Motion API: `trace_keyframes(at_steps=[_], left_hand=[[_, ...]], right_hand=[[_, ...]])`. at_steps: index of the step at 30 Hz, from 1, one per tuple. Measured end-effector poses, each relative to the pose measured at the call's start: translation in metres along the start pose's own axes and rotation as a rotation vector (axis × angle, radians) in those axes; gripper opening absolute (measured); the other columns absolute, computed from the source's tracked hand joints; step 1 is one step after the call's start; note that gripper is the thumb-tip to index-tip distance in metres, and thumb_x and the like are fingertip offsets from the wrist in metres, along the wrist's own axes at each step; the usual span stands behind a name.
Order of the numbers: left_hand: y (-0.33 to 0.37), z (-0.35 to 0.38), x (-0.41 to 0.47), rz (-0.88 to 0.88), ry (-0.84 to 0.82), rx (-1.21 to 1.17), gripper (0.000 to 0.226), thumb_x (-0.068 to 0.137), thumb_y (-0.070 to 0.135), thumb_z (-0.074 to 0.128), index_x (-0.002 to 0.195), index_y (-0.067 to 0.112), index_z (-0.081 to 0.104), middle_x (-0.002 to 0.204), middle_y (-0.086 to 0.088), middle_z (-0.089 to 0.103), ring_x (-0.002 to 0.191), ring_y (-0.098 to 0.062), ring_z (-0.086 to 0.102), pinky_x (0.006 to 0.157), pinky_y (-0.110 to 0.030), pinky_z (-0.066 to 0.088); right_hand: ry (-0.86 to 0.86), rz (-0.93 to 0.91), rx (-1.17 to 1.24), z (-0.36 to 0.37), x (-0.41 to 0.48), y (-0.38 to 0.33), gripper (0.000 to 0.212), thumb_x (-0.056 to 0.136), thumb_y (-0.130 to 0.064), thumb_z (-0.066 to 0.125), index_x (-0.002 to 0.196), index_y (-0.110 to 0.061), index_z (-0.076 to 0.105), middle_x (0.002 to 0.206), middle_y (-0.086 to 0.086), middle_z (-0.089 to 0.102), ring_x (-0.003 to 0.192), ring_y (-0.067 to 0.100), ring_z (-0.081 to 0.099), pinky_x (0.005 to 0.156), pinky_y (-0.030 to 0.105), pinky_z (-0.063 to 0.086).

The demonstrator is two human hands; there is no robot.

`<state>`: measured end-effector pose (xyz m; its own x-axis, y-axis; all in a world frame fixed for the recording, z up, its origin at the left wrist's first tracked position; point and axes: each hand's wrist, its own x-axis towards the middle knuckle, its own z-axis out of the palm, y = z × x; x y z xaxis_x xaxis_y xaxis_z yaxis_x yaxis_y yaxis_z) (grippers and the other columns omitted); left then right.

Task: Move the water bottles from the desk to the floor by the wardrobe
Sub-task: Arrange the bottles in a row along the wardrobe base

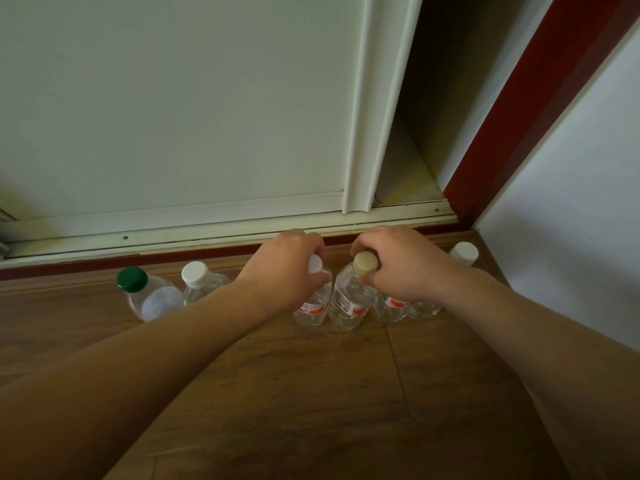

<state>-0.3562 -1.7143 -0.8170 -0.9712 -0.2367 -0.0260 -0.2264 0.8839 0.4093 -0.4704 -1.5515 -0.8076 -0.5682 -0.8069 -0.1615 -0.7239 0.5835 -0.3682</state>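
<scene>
Water bottles: my left hand (287, 268) clamps curled fingers round clear plastic white-capped bottle (316, 264); right hand (398, 261) round clear beige-capped bottle (364, 262).
Nearby: green-capped clear bottle (132, 279), leftward.

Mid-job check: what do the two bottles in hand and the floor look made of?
White-capped bottle and beige-capped bottle: clear, glossy, probably thin plastic, since the floor shows through; caps look matte plastic. Floor: brown wood-grain planks with seams, low sheen; laminate or real wood, cannot tell.
</scene>
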Motion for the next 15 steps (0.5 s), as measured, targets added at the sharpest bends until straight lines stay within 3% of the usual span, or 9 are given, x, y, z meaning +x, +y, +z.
trace_keyframes(at_steps=[5,10,15], left_hand=[[-0.0028,-0.0019,-0.0001,-0.018,-0.019,-0.019,0.030,0.082,0.038,0.074,0.107,0.029,0.061,0.102,0.011,0.058,0.092,-0.010,0.056,0.079,-0.027,0.049],[-0.0068,-0.0022,-0.0022,-0.004,-0.026,0.012,0.046,0.083,0.020,0.073,0.125,0.029,0.058,0.119,0.010,0.060,0.107,-0.011,0.057,0.090,-0.028,0.049],[-0.0085,-0.0006,0.0003,-0.011,-0.030,-0.005,0.037,0.083,0.018,0.071,0.117,0.029,0.063,0.111,0.011,0.064,0.100,-0.010,0.059,0.082,-0.025,0.048]], right_hand=[[0.006,0.006,0.009,0.0014,0.0017,-0.0021,0.030,0.082,-0.028,0.073,0.110,-0.028,0.062,0.102,-0.012,0.061,0.091,0.007,0.055,0.075,0.027,0.047],[-0.025,-0.015,0.018,-0.0012,0.0016,-0.0053,0.039,0.081,-0.016,0.069,0.117,-0.028,0.062,0.111,-0.012,0.062,0.100,0.010,0.056,0.086,0.033,0.050],[-0.027,-0.006,0.012,-0.0035,0.0010,-0.0065,0.037,0.081,-0.010,0.067,0.115,-0.026,0.065,0.107,-0.011,0.064,0.096,0.010,0.058,0.083,0.033,0.052]])
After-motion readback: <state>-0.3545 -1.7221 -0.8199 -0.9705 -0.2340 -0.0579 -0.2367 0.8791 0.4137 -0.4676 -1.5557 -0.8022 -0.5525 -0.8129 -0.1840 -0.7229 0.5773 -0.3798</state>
